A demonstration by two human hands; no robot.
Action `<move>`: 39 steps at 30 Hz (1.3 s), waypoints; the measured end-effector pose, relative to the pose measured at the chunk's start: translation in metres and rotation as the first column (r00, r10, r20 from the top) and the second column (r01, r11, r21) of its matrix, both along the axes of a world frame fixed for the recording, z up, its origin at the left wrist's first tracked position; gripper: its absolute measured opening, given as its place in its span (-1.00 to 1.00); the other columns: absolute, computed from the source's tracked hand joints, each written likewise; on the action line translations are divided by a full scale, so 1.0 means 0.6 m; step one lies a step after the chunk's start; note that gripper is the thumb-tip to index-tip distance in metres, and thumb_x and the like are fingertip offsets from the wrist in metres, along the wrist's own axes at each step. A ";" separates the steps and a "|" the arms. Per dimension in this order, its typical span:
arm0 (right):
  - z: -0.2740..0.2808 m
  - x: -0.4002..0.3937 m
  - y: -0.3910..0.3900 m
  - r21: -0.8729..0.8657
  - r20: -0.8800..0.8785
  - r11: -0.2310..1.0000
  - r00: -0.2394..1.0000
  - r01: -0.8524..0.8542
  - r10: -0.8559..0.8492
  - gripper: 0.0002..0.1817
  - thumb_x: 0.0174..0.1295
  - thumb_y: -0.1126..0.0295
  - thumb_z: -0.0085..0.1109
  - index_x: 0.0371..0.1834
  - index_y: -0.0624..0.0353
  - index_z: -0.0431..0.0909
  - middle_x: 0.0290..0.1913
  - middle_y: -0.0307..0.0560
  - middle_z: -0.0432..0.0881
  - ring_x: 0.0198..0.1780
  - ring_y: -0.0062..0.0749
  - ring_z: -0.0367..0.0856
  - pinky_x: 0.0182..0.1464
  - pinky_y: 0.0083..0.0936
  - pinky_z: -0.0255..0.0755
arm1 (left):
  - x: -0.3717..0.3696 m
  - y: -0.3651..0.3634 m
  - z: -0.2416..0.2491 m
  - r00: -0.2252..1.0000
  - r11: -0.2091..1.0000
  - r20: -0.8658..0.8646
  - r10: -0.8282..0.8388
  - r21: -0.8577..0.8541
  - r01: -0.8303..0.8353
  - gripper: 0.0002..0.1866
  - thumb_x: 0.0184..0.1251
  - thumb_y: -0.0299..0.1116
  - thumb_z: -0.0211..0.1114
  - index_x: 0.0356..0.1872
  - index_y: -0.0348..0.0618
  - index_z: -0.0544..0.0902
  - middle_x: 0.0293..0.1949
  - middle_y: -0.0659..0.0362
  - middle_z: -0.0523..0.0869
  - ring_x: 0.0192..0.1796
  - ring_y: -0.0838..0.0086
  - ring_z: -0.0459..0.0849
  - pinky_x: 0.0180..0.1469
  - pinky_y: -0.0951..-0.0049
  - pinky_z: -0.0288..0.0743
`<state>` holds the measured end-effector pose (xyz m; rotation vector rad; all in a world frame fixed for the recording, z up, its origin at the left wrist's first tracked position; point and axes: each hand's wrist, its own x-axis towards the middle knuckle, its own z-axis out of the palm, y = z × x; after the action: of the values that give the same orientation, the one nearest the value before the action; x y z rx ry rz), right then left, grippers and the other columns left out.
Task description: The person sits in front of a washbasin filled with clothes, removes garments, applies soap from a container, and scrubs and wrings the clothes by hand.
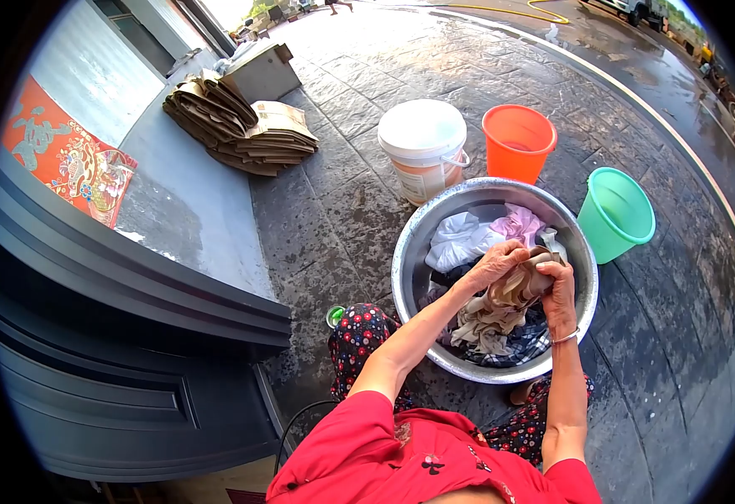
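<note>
Beyond the wide metal basin (413, 265), my remote view shows a white bucket (422, 139); over the basin's heaped laundry (460, 239), a bunched beige cloth (509, 294) is gripped near its top by my left hand (495, 264) and right hand (560, 296), fingers closed. I judge it soft, limp, heavier if wet, best held by gathered folds.

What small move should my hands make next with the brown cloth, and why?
Probably press the left hand and right hand together on the brown cloth: both grip its bunched folds close to each other, and the metal basin is below, so any drips should fall inside.
</note>
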<state>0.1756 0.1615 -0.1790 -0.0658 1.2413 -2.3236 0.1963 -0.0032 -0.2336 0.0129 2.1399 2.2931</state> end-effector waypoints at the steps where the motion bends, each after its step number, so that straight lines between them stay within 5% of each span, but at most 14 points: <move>1: -0.001 -0.004 0.010 -0.007 -0.005 1.000 1.000 0.021 -0.021 -0.76 -0.17 0.53 0.13 -0.34 0.33 0.57 -0.40 -0.15 0.62 -0.36 -0.47 0.59 -0.18 -0.60 0.48 | 0.022 0.004 -0.002 0.999 0.992 0.009 -0.049 0.120 0.047 -0.61 0.28 -0.06 0.27 -0.14 -0.23 0.61 -0.23 0.30 0.62 -0.20 0.66 0.51 -0.08 0.61 0.41; 9: 0.009 0.005 0.028 -0.019 0.052 0.999 0.998 0.048 -0.047 -0.66 -0.21 0.54 0.13 -0.25 0.35 0.58 -0.29 -0.13 0.64 -0.25 -0.41 0.61 -0.04 -0.57 0.46 | 0.062 -0.021 -0.022 0.973 0.917 0.149 0.178 0.333 -0.219 -0.87 0.12 -0.44 0.30 -0.30 -0.18 0.61 -0.37 0.30 0.62 -0.31 0.65 0.51 -0.11 0.61 0.37; 13: -0.018 -0.003 0.024 -0.197 0.163 0.958 0.971 0.208 -0.177 -0.75 0.16 0.25 0.25 -0.35 0.27 0.60 -0.27 -0.08 0.66 -0.23 -0.40 0.62 -0.03 -0.49 0.45 | 0.042 0.016 0.078 0.978 0.795 0.142 0.151 0.571 -0.206 -0.90 0.23 -0.36 0.28 -0.39 -0.14 0.58 -0.47 0.36 0.57 -0.41 0.74 0.45 -0.29 0.68 0.37; 16: -0.064 -0.032 0.046 -0.304 0.110 0.953 0.993 -0.010 0.046 -0.61 0.28 0.03 0.09 -0.49 0.13 0.56 -0.43 -0.14 0.61 -0.31 -0.43 0.60 -0.15 -0.49 0.47 | 0.049 0.130 0.109 0.990 0.995 -0.101 0.098 -0.014 -0.100 -0.69 0.25 -0.16 0.24 -0.52 -0.20 0.54 -0.63 0.29 0.51 -0.53 0.61 0.51 -0.45 0.50 0.41; 17: -0.102 -0.046 0.056 -0.473 0.028 0.856 0.967 -0.210 0.253 -0.59 0.28 0.00 0.07 -0.52 0.10 0.55 -0.48 -0.16 0.59 -0.34 -0.44 0.60 -0.19 -0.50 0.48 | 0.048 0.146 0.074 0.886 0.663 -0.461 -0.046 -0.678 -0.318 -0.65 0.27 -0.11 0.18 -0.55 -0.19 0.53 -0.62 0.11 0.60 -0.58 0.33 0.62 -0.51 0.36 0.44; 19: -0.120 -0.045 0.043 -0.575 -0.118 0.775 0.965 -0.260 0.236 -0.62 0.32 0.04 0.04 -0.49 0.09 0.55 -0.45 -0.22 0.59 -0.35 -0.46 0.59 -0.28 -0.54 0.48 | 0.028 0.158 0.060 0.815 0.591 -0.579 -0.010 -0.661 -0.462 -0.71 0.24 -0.17 0.18 -0.56 -0.14 0.52 -0.58 0.03 0.62 -0.60 0.15 0.63 -0.61 0.29 0.41; 21: -0.051 0.003 -0.006 -0.057 0.304 0.929 0.893 0.365 -0.333 -0.69 0.34 0.14 0.01 -0.39 0.11 0.58 -0.38 -0.25 0.61 -0.35 -0.47 0.59 -0.28 -0.57 0.46 | -0.014 0.124 0.058 0.864 0.320 -0.501 -0.041 -0.826 -0.464 -0.75 0.25 -0.18 0.11 -0.50 -0.11 0.55 -0.61 0.10 0.63 -0.59 0.21 0.65 -0.60 0.25 0.47; 23: -0.052 0.020 -0.039 0.025 0.189 0.959 0.941 0.281 -0.280 -0.75 0.28 0.25 0.07 -0.20 0.18 0.62 -0.29 -0.25 0.63 -0.32 -0.50 0.58 -0.24 -0.59 0.45 | -0.051 0.080 0.036 0.930 0.198 -0.365 0.028 -0.910 -0.363 -0.81 0.27 -0.23 0.06 -0.45 -0.05 0.56 -0.60 0.11 0.64 -0.57 0.24 0.67 -0.61 0.25 0.48; 27: -0.064 -0.007 -0.012 -0.161 0.280 0.939 0.927 0.303 -0.251 -0.76 0.31 0.22 0.05 -0.51 0.00 0.52 -0.52 -0.38 0.53 -0.51 -0.63 0.49 -0.45 -0.64 0.34 | -0.012 0.126 0.030 0.847 0.370 -0.520 0.108 -0.770 -0.519 -0.77 0.30 -0.23 0.06 -0.48 -0.11 0.53 -0.61 0.06 0.62 -0.57 0.18 0.65 -0.56 0.22 0.48; 30: -0.208 -0.086 0.025 -0.684 -0.276 0.608 0.915 -0.403 0.295 -0.68 0.37 0.19 -0.08 -0.53 -0.01 0.51 -0.54 -0.37 0.49 -0.53 -0.61 0.47 -0.46 -0.62 0.33 | 0.028 0.175 0.042 0.808 0.564 -0.571 0.143 -0.624 -0.541 -0.73 0.25 -0.22 0.09 -0.54 -0.16 0.52 -0.64 0.04 0.60 -0.59 0.17 0.64 -0.56 0.21 0.49; 31: -0.186 -0.067 0.011 -0.682 -0.281 0.607 0.912 -0.408 0.298 -0.68 0.37 0.19 -0.08 -0.53 -0.01 0.51 -0.54 -0.37 0.49 -0.53 -0.61 0.47 -0.46 -0.62 0.33 | 0.022 0.159 0.044 0.805 0.563 -0.576 0.146 -0.620 -0.546 -0.73 0.25 -0.22 0.09 -0.54 -0.16 0.52 -0.64 0.04 0.60 -0.59 0.17 0.64 -0.56 0.21 0.49; 32: -0.135 -0.023 -0.018 -0.375 0.079 0.926 0.994 -0.042 0.077 -0.70 0.37 0.18 -0.11 -0.46 0.01 0.52 -0.49 -0.33 0.54 -0.47 -0.57 0.51 -0.40 -0.59 0.38 | 0.010 0.127 0.043 0.854 0.418 -0.515 0.076 -0.761 -0.496 -0.75 0.25 -0.23 0.09 -0.52 -0.16 0.53 -0.63 0.04 0.61 -0.59 0.17 0.65 -0.57 0.20 0.49; 33: -0.108 0.011 -0.037 0.108 0.300 0.957 0.909 0.269 -0.289 -0.69 0.37 0.17 -0.14 -0.40 0.03 0.54 -0.43 -0.30 0.59 -0.41 -0.53 0.56 -0.34 -0.56 0.42 | 0.000 0.094 0.035 0.903 0.249 -0.430 0.016 -0.873 -0.420 -0.76 0.25 -0.24 0.08 -0.51 -0.15 0.54 -0.61 0.05 0.62 -0.58 0.17 0.65 -0.57 0.19 0.49; 39: -0.081 0.013 -0.047 0.013 0.267 0.969 0.934 0.245 -0.239 -0.74 0.31 0.22 -0.01 -0.47 0.09 0.54 -0.47 -0.31 0.54 -0.47 -0.57 0.49 -0.36 -0.60 0.38 | 0.048 0.115 0.021 0.873 0.448 -0.481 0.082 -0.765 -0.463 -0.81 0.26 -0.29 0.06 -0.46 -0.14 0.55 -0.59 0.08 0.62 -0.59 0.17 0.64 -0.57 0.23 0.48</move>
<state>0.1833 0.1335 -0.2276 0.4035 1.1414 -2.4518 0.2253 0.0657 -0.2210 0.1117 3.4985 0.9960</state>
